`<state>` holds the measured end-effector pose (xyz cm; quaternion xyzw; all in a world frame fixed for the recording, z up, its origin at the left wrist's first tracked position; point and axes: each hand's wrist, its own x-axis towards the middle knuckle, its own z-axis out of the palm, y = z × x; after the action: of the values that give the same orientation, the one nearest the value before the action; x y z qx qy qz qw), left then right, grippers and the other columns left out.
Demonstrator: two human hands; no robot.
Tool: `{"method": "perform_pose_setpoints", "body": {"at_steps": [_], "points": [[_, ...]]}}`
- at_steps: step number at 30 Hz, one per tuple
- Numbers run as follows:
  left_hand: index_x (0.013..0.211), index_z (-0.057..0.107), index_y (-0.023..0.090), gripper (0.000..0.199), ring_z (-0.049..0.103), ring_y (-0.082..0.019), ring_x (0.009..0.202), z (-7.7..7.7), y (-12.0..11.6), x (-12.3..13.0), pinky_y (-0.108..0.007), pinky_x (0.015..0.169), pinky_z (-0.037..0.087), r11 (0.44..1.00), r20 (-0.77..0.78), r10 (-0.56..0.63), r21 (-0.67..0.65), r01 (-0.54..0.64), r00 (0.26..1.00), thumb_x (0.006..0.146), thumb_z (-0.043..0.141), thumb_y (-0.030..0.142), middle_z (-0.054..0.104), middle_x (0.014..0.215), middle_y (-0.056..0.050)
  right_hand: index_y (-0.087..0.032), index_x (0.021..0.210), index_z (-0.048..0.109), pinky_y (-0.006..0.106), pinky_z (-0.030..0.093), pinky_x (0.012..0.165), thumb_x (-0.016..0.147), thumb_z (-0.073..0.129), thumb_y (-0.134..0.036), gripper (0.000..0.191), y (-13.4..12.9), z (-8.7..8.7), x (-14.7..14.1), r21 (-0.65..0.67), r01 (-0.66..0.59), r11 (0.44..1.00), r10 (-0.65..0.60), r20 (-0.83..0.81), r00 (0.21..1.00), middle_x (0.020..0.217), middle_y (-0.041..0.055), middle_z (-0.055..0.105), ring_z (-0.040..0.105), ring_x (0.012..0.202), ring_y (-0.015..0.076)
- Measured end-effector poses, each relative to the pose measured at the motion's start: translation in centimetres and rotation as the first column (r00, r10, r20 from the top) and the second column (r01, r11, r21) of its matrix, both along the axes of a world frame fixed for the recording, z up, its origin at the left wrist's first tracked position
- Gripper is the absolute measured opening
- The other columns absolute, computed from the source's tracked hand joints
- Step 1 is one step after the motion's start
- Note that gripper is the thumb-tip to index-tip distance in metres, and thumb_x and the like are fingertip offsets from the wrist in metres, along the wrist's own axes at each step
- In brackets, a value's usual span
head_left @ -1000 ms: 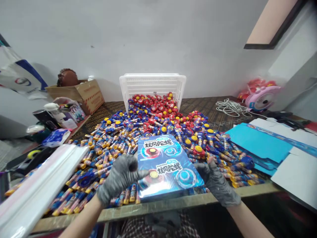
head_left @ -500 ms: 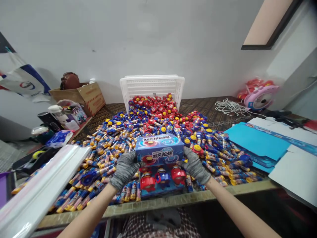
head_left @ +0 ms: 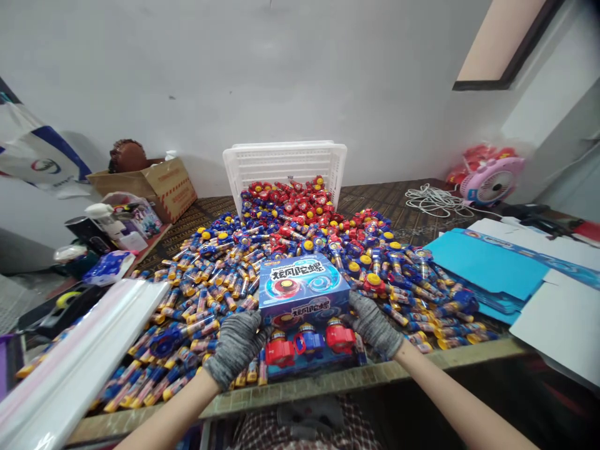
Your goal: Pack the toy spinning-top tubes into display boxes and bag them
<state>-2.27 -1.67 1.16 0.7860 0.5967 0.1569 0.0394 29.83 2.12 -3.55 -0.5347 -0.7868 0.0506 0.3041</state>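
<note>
A blue printed box (head_left: 304,282) stands near the table's front edge, its top panel facing up and towards me. Below its printed front, a row of red and blue toys (head_left: 310,341) shows on a blue base. My left hand (head_left: 238,342), in a grey glove, is closed on the box's left side. On the right side my right hand (head_left: 376,325), gloved too, grips the box with its fingers bent round the edge. Heaps of small toy tubes with yellow ends (head_left: 201,297) lie around the box.
Behind the heap, a white basket (head_left: 285,150) lies tipped with red and blue toys spilling out. Blue card sheets (head_left: 487,265) lie right, plastic-wrapped sleeves (head_left: 89,356) left. A carton (head_left: 166,187), a pink fan (head_left: 494,181) and a white cable (head_left: 434,200) are further back.
The box's top has tilted towards me, showing more of the top panel and less of the front. Both hands have moved slightly lower along its sides.
</note>
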Motion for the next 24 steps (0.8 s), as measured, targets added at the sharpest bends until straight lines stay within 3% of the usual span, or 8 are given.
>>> {"method": "perform_pose_setpoints", "body": {"at_steps": [2, 5, 8, 15, 18, 22, 24], "points": [[0.065, 0.060, 0.018, 0.027, 0.053, -0.017, 0.058, -0.1, 0.0, -0.1, -0.028, 0.059, 0.037, 1.000, 0.036, -0.004, -0.023, 0.005, 0.999, 0.082, 0.049, 0.037, 0.061, 0.061, -0.005, -0.018, 0.107, 0.065, 0.042, 0.054, 0.085, 0.074, 0.058, -0.023, 0.033, -0.1, 0.5, -0.1, -0.086, -0.010, 0.996, 0.007, -0.039, 0.999, 0.098, 0.0104, 0.071, 0.067, 0.091, 0.0261], [0.061, 0.058, 0.018, 0.028, 0.051, -0.016, 0.056, -0.4, 0.3, -0.1, -0.027, 0.058, 0.036, 1.000, 0.074, 0.006, -0.017, -0.005, 0.997, 0.081, 0.049, 0.036, 0.060, 0.059, -0.004, -0.017, 0.105, 0.065, 0.042, 0.054, 0.086, 0.074, 0.058, -0.021, 0.032, 0.1, 1.0, -0.5, -0.107, -0.023, 0.994, 0.017, -0.061, 0.998, 0.100, 0.0114, 0.071, 0.067, 0.093, 0.0260], [0.058, 0.057, 0.018, 0.030, 0.048, -0.015, 0.054, -0.7, 0.6, -0.3, -0.027, 0.056, 0.033, 0.999, 0.049, -0.030, 0.014, 0.029, 0.998, 0.080, 0.049, 0.037, 0.058, 0.056, -0.004, -0.017, 0.105, 0.066, 0.043, 0.054, 0.087, 0.074, 0.057, -0.020, 0.032, 0.2, 1.0, -0.7, -0.040, -0.036, 0.999, 0.034, -0.057, 0.998, 0.102, 0.0121, 0.071, 0.067, 0.094, 0.0268], [0.056, 0.060, 0.018, 0.035, 0.049, -0.017, 0.054, -1.2, 1.0, -1.1, -0.029, 0.056, 0.032, 0.987, -0.010, -0.157, 0.046, 0.157, 0.988, 0.083, 0.047, 0.037, 0.057, 0.054, -0.004, -0.019, 0.105, 0.066, 0.046, 0.057, 0.083, 0.076, 0.055, -0.029, 0.032, -0.3, -1.9, 0.2, 0.123, 0.071, 0.990, -0.066, -0.045, 0.997, 0.100, 0.0123, 0.072, 0.069, 0.092, 0.0287], [0.062, 0.064, 0.018, 0.033, 0.051, -0.018, 0.055, -1.1, 1.0, -1.2, -0.029, 0.056, 0.034, 0.980, -0.025, -0.189, 0.061, 0.190, 0.982, 0.083, 0.046, 0.035, 0.060, 0.057, -0.006, -0.017, 0.103, 0.067, 0.047, 0.057, 0.082, 0.077, 0.054, -0.032, 0.033, -0.5, -2.0, 0.4, 0.176, 0.097, 0.980, -0.094, -0.025, 0.995, 0.098, 0.0145, 0.072, 0.069, 0.091, 0.0298], [0.068, 0.067, 0.018, 0.033, 0.056, -0.020, 0.059, -1.0, 0.8, -1.1, -0.030, 0.057, 0.038, 0.981, -0.077, -0.186, 0.035, 0.189, 0.980, 0.084, 0.044, 0.035, 0.064, 0.062, -0.007, -0.017, 0.103, 0.067, 0.041, 0.057, 0.081, 0.078, 0.053, -0.029, 0.032, -1.0, -0.6, 0.4, 0.060, -0.046, 0.997, 0.042, 0.066, 0.997, 0.098, 0.0119, 0.072, 0.069, 0.089, 0.0257], [0.069, 0.068, 0.017, 0.032, 0.058, -0.022, 0.060, -1.3, 0.6, -0.9, -0.031, 0.057, 0.040, 0.981, -0.150, -0.193, -0.020, 0.192, 0.970, 0.083, 0.045, 0.035, 0.065, 0.062, -0.008, -0.018, 0.095, 0.070, 0.038, 0.058, 0.079, 0.076, 0.052, -0.025, 0.027, -1.4, -0.4, 0.5, 0.019, -0.120, 0.993, 0.115, 0.164, 0.980, 0.090, 0.0094, 0.073, 0.069, 0.082, 0.0235]]}}
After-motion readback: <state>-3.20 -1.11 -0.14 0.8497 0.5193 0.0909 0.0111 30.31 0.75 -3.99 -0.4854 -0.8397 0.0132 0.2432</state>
